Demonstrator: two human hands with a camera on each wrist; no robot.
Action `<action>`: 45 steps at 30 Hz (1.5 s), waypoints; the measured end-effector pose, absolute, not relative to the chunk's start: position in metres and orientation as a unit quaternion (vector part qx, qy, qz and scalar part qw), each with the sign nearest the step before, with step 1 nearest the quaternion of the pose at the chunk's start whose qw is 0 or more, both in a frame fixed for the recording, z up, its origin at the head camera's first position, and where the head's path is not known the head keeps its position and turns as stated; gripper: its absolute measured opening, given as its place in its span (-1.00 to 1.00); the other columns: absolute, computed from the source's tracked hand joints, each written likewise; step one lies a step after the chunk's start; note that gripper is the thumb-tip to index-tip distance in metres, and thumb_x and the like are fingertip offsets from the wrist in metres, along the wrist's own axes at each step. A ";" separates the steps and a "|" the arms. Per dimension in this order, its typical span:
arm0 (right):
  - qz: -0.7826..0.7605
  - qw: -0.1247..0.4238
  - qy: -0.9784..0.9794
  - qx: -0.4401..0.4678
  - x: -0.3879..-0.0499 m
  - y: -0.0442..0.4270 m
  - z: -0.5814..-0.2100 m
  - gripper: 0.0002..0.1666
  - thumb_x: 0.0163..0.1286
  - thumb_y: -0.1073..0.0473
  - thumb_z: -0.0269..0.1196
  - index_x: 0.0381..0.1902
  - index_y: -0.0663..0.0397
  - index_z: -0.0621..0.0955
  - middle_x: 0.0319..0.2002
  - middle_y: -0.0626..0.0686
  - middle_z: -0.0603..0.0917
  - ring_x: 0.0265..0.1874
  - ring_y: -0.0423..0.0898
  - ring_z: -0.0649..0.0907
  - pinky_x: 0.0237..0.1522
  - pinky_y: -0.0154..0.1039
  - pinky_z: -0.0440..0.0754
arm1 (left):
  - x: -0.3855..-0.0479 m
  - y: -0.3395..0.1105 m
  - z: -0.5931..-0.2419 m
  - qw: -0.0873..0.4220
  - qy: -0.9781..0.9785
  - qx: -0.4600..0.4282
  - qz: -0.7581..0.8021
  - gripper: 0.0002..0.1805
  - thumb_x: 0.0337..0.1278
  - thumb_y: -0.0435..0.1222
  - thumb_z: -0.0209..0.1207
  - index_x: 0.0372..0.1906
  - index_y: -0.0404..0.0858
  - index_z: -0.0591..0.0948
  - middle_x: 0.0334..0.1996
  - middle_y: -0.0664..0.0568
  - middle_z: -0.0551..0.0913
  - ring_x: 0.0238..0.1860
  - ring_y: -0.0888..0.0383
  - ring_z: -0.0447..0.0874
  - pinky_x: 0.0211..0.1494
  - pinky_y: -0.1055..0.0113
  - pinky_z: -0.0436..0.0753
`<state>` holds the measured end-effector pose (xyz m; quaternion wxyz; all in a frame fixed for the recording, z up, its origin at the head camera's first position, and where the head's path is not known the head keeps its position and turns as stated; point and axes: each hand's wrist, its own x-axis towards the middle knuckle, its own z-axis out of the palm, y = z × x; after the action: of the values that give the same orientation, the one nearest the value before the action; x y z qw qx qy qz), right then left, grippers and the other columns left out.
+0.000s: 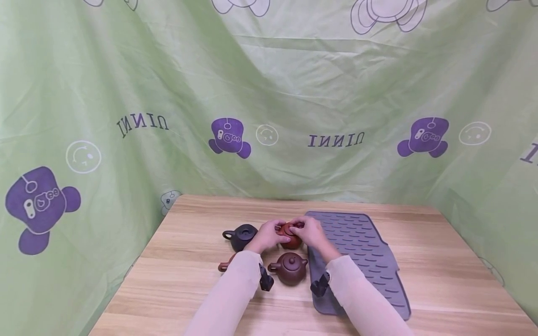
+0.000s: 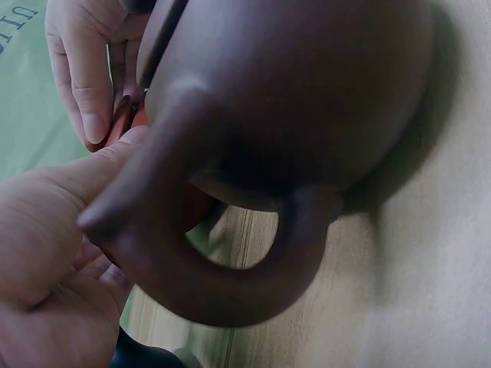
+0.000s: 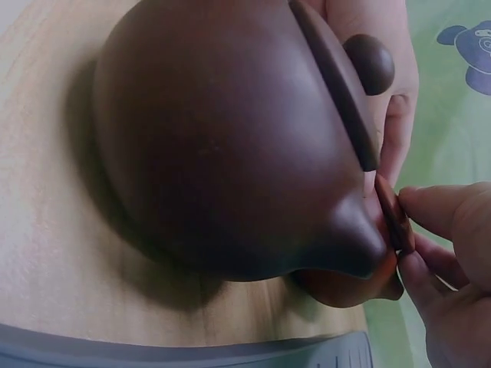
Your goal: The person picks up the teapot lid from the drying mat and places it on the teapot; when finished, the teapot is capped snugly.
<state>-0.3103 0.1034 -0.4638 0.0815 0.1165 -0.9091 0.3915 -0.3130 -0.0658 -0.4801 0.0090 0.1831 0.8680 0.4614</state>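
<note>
A small red clay teapot (image 1: 295,241) stands between both hands near the mat's left edge. My left hand (image 1: 268,234) holds it from the left, on its handle side. With thumb and fingers, my right hand (image 1: 312,231) pinches its lid (image 3: 393,211), which looks tilted at the teapot's mouth in the right wrist view. Closer to me is a dark brown teapot (image 1: 292,269), lid on, filling much of both wrist views and hiding most of the red one there. Left of the left hand sits a black teapot (image 1: 242,238).
Another reddish teapot (image 1: 224,266) is mostly covered by the left sleeve. A grey ridged mat (image 1: 357,242) lies on the wooden table (image 1: 168,284), under the right forearm. Behind the table hangs a green printed cloth (image 1: 294,93).
</note>
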 end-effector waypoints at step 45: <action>0.342 0.103 -0.929 0.098 -0.300 0.144 -0.451 -0.65 0.34 0.14 0.30 0.05 0.12 0.67 -0.08 0.21 0.69 -0.10 0.12 0.66 -0.02 0.08 0.57 | -0.304 -0.097 -0.443 -0.013 0.922 0.181 0.341 -0.39 0.19 -0.19 0.29 0.27 -0.39 0.45 0.25 -0.27 0.44 0.25 -0.18 0.40 0.29 -0.01 0.38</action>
<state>-0.3004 0.1438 -0.4511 0.1033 0.0985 -0.9288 0.3421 -0.3038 -0.0972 -0.4435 -0.0127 0.1812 0.9224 0.3409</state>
